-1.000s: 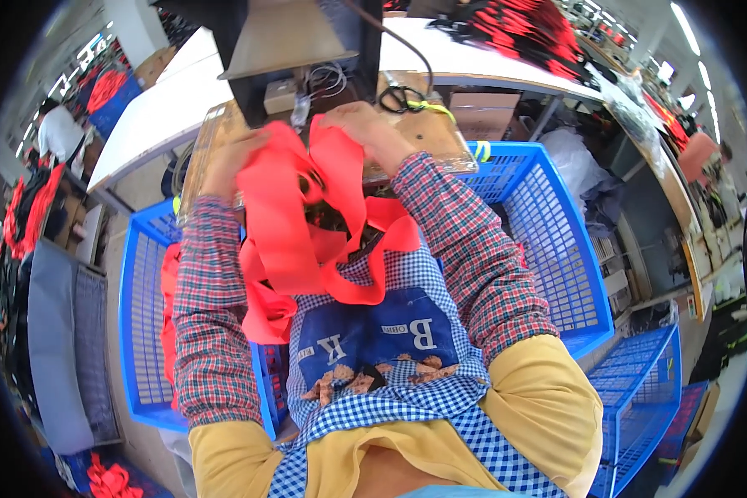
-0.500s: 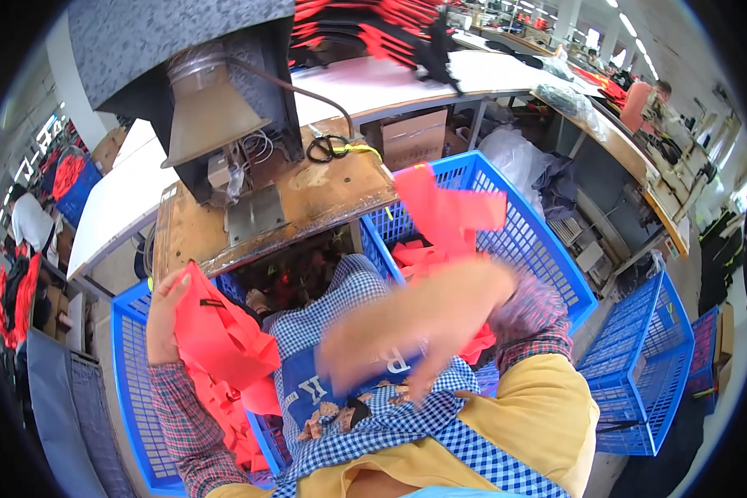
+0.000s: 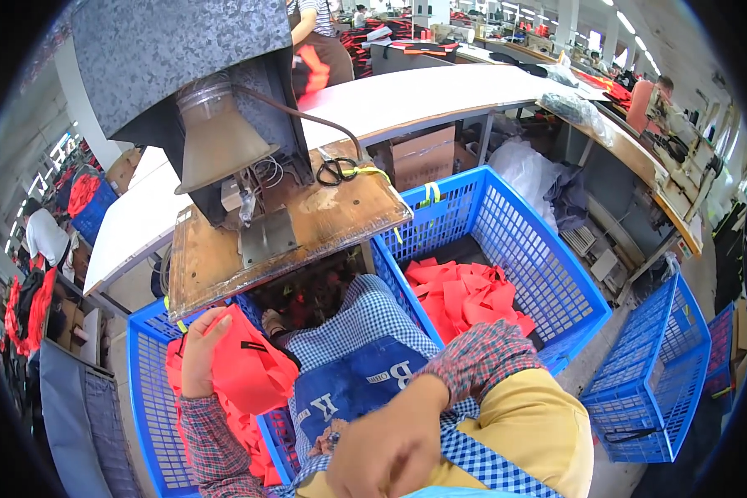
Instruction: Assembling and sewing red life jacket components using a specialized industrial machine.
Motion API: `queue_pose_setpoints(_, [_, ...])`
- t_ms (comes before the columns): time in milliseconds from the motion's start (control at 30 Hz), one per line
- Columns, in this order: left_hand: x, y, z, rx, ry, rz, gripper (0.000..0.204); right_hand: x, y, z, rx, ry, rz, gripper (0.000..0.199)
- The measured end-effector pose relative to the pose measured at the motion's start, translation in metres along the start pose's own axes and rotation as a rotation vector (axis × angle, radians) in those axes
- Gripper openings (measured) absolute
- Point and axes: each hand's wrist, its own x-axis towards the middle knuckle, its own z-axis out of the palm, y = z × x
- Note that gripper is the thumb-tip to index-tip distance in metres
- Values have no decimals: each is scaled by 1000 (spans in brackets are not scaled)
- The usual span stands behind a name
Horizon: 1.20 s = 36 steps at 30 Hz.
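Head view, looking straight down: the left hand [image 3: 197,353] is down in the blue crate on the left [image 3: 145,390], fingers curled over the top edge of an orange fabric piece [image 3: 245,365] and gripping it, the piece standing up out of a heap of more orange pieces [image 3: 241,436] filling that crate. The right hand [image 3: 382,448] sits low and close to the camera, blurred, over the blue checked apron [image 3: 365,332]; its fingers look loosely curled, but whether they hold anything I cannot tell. The plaid sleeve [image 3: 485,353] of that arm crosses the lap, just at the near rim of the blue crate on the right [image 3: 539,266], and inside that crate lies a flat pile of orange fabric pieces [image 3: 456,295], well apart from both hands. Straight ahead sits a worn wooden work board [image 3: 324,220] with a metal plate [image 3: 267,236] on it, and above that a grey machine head [image 3: 174,66] with a cone-shaped metal part [image 3: 220,141] pointing down. A pair of black-handled scissors [image 3: 336,170] lies on the far edge of the board, beside a dark cable. Behind runs a long white table [image 3: 423,91], with a cardboard box [image 3: 423,153] under it. Further right, two more blue crates [image 3: 656,373] stand on the floor, and another person [image 3: 315,33] stands at the far side of the white table.
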Motion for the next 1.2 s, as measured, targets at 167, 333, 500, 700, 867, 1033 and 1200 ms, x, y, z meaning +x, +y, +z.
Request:
queue_pose_setpoints(167, [-4,10,28,42,-2,-6,17,-20,38,27,-24,118,-235,64])
queue_pose_setpoints(333, [-12,4,30,241,-12,81,18,-19,23,-8,77,-386,386,27])
queue_pose_setpoints(500, [-24,22,67,533,-67,256,22,-29,-30,-51,-658,437,548,38])
queue_pose_setpoints(700, [-36,64,134,454,-177,598,27,-25,-17,-61,-801,626,715,44])
queue_pose_setpoints(867, [-36,65,145,278,-380,459,38,-32,-68,-66,-754,1371,411,31])
queue_pose_setpoints(1033, [-46,112,155,-197,-895,112,31,-137,-107,-128,-736,909,473,37])
queue_pose_setpoints(1200, [-7,99,124,577,-651,329,40,-139,-81,-137,-614,778,667,57])
